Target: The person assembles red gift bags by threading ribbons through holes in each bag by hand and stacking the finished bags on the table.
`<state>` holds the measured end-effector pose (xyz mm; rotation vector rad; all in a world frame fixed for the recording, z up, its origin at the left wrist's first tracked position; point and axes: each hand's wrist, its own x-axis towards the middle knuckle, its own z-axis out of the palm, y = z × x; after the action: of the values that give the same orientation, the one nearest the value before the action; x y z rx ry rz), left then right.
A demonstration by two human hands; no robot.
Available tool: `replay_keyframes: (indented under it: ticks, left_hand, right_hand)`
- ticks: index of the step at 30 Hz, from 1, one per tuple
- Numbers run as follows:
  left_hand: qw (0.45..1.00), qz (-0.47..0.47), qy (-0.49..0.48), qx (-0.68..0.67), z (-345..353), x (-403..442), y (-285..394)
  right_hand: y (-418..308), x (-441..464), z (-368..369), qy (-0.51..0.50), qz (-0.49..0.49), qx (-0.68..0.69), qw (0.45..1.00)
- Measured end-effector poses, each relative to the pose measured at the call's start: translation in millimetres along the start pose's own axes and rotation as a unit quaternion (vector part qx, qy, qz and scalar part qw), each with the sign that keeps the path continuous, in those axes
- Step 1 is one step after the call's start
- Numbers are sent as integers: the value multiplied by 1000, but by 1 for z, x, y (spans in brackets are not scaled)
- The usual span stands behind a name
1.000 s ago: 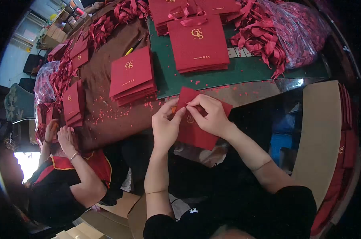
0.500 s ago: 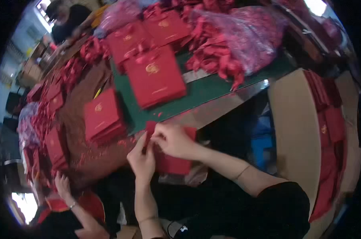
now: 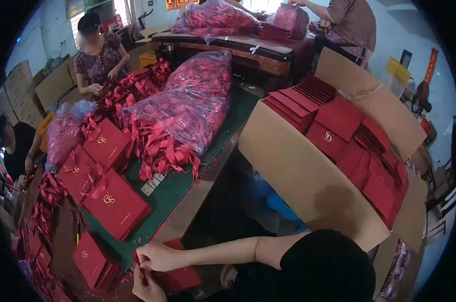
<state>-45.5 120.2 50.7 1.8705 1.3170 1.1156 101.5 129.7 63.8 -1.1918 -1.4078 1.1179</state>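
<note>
A red paper gift bag (image 3: 183,278) lies low in the view, partly covered by my hands and forearm. My right hand (image 3: 160,256) is closed, its fingers pinching at the bag's upper edge. Just below it, my left hand (image 3: 147,287) grips the same edge between thumb and fingers. Whatever small part lies between the fingertips is hidden. Left of my hands stands a stack of red gift bags (image 3: 90,261) with a gold logo. Further up, finished-looking bags with ribbon handles (image 3: 114,204) lie piled on the green mat (image 3: 112,245).
A clear plastic sack of red ribbons (image 3: 182,108) spills onto the table. On the right, a large cardboard box (image 3: 293,171) holds rows of red bags (image 3: 338,121). Two people (image 3: 99,65) (image 3: 19,146) work at the left; another person (image 3: 353,25) stands at the back.
My view has swung up and to the right, bringing the cardboard box and back table into full sight. Both hands stay together at the red bag's edge.
</note>
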Motion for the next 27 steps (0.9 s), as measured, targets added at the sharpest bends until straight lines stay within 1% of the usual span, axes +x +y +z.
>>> replay_keyframes:
  ticks: [2, 3, 4, 6, 7, 8, 9, 10, 11, 14, 15, 18, 19, 21, 22, 23, 26, 27]
  left_hand:
    - [1000, 5, -5, 7, -1, 0, 0]
    - [1000, 7, -6, 10, 0, 1, 1]
    - [1000, 9, -5, 10, -1, 2, 1]
    - [1000, 14, -5, 17, -2, 4, 1]
    - [1000, 18, -7, 19, -2, 5, 1]
    - [1000, 20, -8, 22, -2, 6, 1]
    - [999, 22, -11, 25, -1, 6, 1]
    - [999, 24, -12, 29, -1, 7, 1]
    - [999, 26, -14, 30, -2, 8, 1]
    - [998, 36, -18, 39, -1, 11, -1]
    - [998, 37, -20, 40, 0, 12, -2]
    - [998, 43, -24, 47, 1, 13, -2]
    - [998, 44, -24, 47, 2, 13, -2]
    - [997, 51, -26, 54, 2, 13, -3]
    - [996, 55, -28, 58, 3, 14, -4]
    - [996, 58, -29, 61, 4, 14, -4]
    - [994, 70, -34, 71, 5, 15, -4]
    - [994, 74, -36, 75, 6, 15, -4]
  right_hand:
    - [12, 3, 7, 31, -69, -30, 997]
    - [5, 2, 2, -11, -28, 6, 1000]
    - [4, 0, 1, -9, -31, 4, 999]
    - [0, -2, 0, -13, -84, -46, 995]
    - [-9, -3, 0, -39, -44, -83, 995]
    - [-8, -4, 1, -37, -44, -83, 995]
    - [-6, -5, 4, 13, -139, -178, 974]
    - [-4, -6, 7, 62, -231, -270, 933]
    - [-2, -5, 10, 96, -295, -296, 904]
    - [-18, -9, 8, 119, -312, -285, 899]
    - [-15, -8, 8, 119, -312, -285, 899]
    - [-8, -6, 7, 141, -237, -210, 938]
    - [-6, -7, 6, 139, -239, -209, 938]
    - [0, -6, 7, 147, -169, -189, 956]
    - [4, -7, 9, 184, -181, -190, 947]
    - [7, -6, 10, 183, -181, -189, 947]
    - [11, -1, 9, 154, -92, -76, 981]
    - [13, 1, 7, 152, -91, -75, 981]
